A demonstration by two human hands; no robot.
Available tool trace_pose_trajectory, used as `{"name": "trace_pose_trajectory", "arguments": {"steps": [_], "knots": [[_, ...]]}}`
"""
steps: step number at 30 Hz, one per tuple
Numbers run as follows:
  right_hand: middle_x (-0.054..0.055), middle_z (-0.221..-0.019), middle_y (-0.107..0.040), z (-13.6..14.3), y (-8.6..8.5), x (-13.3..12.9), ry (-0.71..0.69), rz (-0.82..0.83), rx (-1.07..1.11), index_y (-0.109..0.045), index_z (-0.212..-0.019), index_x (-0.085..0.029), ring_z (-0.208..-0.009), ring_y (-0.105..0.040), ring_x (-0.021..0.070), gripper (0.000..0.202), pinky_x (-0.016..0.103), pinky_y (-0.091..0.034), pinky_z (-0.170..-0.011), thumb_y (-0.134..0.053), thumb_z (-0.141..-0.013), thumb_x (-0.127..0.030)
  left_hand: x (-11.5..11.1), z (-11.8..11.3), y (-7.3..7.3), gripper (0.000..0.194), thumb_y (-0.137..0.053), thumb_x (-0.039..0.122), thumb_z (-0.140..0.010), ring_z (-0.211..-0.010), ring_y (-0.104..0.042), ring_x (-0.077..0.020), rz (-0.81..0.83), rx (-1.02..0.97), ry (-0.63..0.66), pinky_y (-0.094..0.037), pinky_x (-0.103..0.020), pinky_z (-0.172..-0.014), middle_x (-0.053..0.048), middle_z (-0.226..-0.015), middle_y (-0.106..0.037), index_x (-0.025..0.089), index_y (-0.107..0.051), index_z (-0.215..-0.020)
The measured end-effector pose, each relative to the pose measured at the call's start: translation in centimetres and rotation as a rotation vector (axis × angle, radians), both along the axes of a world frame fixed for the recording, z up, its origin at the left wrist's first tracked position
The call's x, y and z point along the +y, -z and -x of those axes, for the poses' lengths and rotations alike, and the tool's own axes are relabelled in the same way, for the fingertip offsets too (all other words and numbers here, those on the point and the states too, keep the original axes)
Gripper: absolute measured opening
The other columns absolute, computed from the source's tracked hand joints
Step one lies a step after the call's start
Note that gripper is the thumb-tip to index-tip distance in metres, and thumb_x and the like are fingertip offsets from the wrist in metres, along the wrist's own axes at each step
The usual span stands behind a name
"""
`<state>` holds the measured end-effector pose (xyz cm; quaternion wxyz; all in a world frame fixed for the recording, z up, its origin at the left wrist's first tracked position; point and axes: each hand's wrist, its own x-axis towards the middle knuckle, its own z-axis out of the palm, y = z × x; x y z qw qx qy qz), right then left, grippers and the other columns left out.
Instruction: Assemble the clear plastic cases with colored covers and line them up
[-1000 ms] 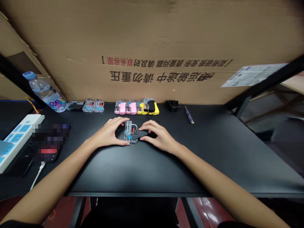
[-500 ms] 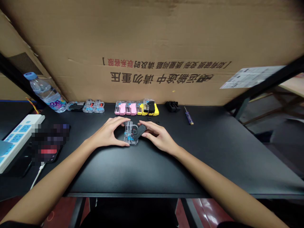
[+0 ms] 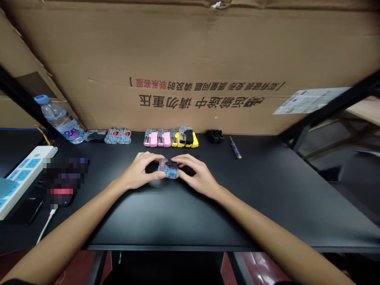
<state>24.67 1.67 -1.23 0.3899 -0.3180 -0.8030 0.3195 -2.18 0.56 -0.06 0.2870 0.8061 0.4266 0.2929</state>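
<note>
A clear plastic case point(image 3: 168, 171) with blue parts inside and a black piece point(image 3: 170, 163) on its upper side is held between both hands above the black table. My left hand point(image 3: 141, 170) grips its left end between thumb and fingers. From the other side, my right hand point(image 3: 199, 174) pinches the right end, fingers at the back and thumb in front. Fingertips hide parts of the edges. Beyond the hands stand pink and clear cases point(image 3: 153, 139), yellow ones point(image 3: 195, 140) and clear ones with red bits point(image 3: 124, 136). Small black rings point(image 3: 197, 156) lie nearby.
Black parts point(image 3: 215, 135) and a screwdriver point(image 3: 236, 148) lie at the back right of the table point(image 3: 184, 221). On the left are a water bottle point(image 3: 63, 122), a white power strip point(image 3: 26, 170) and a blurred phone with a white cable point(image 3: 47, 225). Cardboard point(image 3: 208, 47) stands behind.
The clear case has been turned from upright to lying lengthwise between the hands. The black piece now sits against it, and my right hand has moved onto the case. The view has shifted slightly.
</note>
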Motion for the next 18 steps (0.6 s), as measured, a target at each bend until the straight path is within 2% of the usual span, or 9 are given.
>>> {"name": "trace_pose_trajectory", "arguments": {"steps": [3, 8, 15, 18], "knots": [[0.009, -0.107, -0.079, 0.3, 0.2, 0.0, 0.053, 0.163, 0.039, -0.075, -0.121, -0.023, -0.092, -0.075, 0.0241, 0.027, 0.044, -0.065, -0.09, -0.069, -0.1, -0.037, 0.0, -0.4, 0.0, 0.053, -0.04, 0.062, -0.11, -0.098, -0.069, -0.0256, 0.009, -0.01, -0.007, -0.046, -0.045, -0.103, -0.006, -0.105, -0.079, 0.023, -0.075, -0.112], [0.007, -0.098, -0.078, 0.6, 0.7, 0.0, 0.052, 0.435, 0.115, -0.074, -0.108, -0.021, -0.087, -0.074, 0.0232, 0.034, 0.041, -0.065, -0.086, -0.074, -0.093, -0.052, -0.2, -1.1, -0.2, 0.032, -0.058, 0.05, -0.106, -0.093, -0.071, -0.0225, 0.023, -0.071, -0.046, -0.049, -0.04, -0.099, -0.002, -0.098, -0.08, 0.022, -0.073, -0.102], [0.003, -0.087, -0.072, 0.5, 0.5, 0.1, 0.036, 0.526, 0.097, -0.069, -0.095, -0.021, -0.081, -0.071, 0.0212, 0.038, 0.039, -0.062, -0.083, -0.076, -0.09, -0.058, -0.4, -1.7, -0.5, 0.025, -0.067, 0.045, -0.1, -0.088, -0.073, -0.0211, 0.067, -0.123, -0.071, -0.053, -0.035, -0.09, -0.002, -0.092, -0.08, 0.022, -0.072, -0.092], [0.002, -0.084, -0.071, 0.4, 0.4, 0.2, 0.023, 0.534, 0.105, -0.069, -0.093, -0.021, -0.079, -0.07, 0.0201, 0.038, 0.037, -0.062, -0.081, -0.078, -0.089, -0.058, -0.5, -1.7, -0.5, 0.025, -0.068, 0.045, -0.098, -0.087, -0.074, -0.0214, 0.061, -0.114, -0.078, -0.053, -0.037, -0.092, -0.002, -0.091, -0.08, 0.022, -0.071, -0.09]]}}
